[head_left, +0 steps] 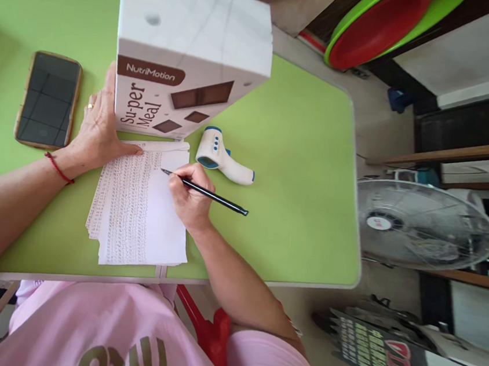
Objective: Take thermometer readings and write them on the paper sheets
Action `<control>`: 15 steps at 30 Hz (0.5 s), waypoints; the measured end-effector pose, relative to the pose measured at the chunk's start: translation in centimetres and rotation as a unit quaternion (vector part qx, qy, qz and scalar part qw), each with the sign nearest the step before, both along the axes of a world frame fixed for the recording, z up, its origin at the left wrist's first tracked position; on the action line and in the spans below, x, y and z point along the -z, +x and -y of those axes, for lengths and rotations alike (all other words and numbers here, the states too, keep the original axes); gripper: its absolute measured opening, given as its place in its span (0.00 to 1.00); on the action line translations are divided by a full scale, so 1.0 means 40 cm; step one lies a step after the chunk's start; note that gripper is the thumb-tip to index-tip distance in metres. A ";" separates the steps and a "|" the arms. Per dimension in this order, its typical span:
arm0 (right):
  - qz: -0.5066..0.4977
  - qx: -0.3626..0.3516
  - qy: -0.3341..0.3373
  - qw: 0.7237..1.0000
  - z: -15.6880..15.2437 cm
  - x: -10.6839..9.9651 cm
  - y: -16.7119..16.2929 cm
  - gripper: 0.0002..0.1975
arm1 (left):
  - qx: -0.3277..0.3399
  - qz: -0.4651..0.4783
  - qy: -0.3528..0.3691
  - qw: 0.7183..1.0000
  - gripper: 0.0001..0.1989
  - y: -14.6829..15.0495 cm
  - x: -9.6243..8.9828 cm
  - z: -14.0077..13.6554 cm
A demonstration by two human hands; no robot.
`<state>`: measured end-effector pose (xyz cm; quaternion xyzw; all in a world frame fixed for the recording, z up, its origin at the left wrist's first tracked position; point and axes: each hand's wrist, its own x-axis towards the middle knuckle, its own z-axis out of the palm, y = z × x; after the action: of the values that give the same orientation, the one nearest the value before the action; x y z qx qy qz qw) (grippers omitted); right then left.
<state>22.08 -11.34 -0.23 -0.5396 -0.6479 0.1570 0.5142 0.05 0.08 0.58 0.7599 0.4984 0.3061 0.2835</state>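
My right hand [190, 196] pinches a black pen [212, 193], its tip on or just above a white sheet of paper [166, 221]. Dense rows of small handwriting fill the sheet's left and middle parts; the right part is blank. More written sheets [96, 211] lie under it. My left hand [98, 124] rests open, its thumb at the paper's top left corner and its fingers beside a white NutriMotion box [194, 32]. The box stands upright just beyond the paper. Some left fingertips are hidden behind it.
A phone [47, 99] lies left of my left hand on the green table [297, 177]. A white and blue infrared thermometer [225, 156] lies just beyond my right hand. Past the table's right edge stands a fan [423, 225], with a printed box [405, 357] nearer me.
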 end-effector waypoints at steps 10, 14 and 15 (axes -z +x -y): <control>-0.001 -0.020 -0.022 1.000 -0.002 -0.004 0.002 0.08 | -0.004 -0.002 0.011 1.000 0.58 -0.001 0.012 0.001; 0.004 0.002 -0.019 1.000 0.000 0.000 0.002 0.08 | -0.005 0.002 0.011 1.000 0.59 -0.004 0.016 -0.003; 0.001 0.008 -0.019 1.000 0.000 0.000 0.002 0.08 | -0.008 0.002 0.018 1.000 0.59 -0.004 0.018 -0.003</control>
<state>22.14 -11.34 -0.25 -0.5544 -0.6413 0.1646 0.5042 -0.11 0.21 -0.12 0.7604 0.4981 0.3185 0.2686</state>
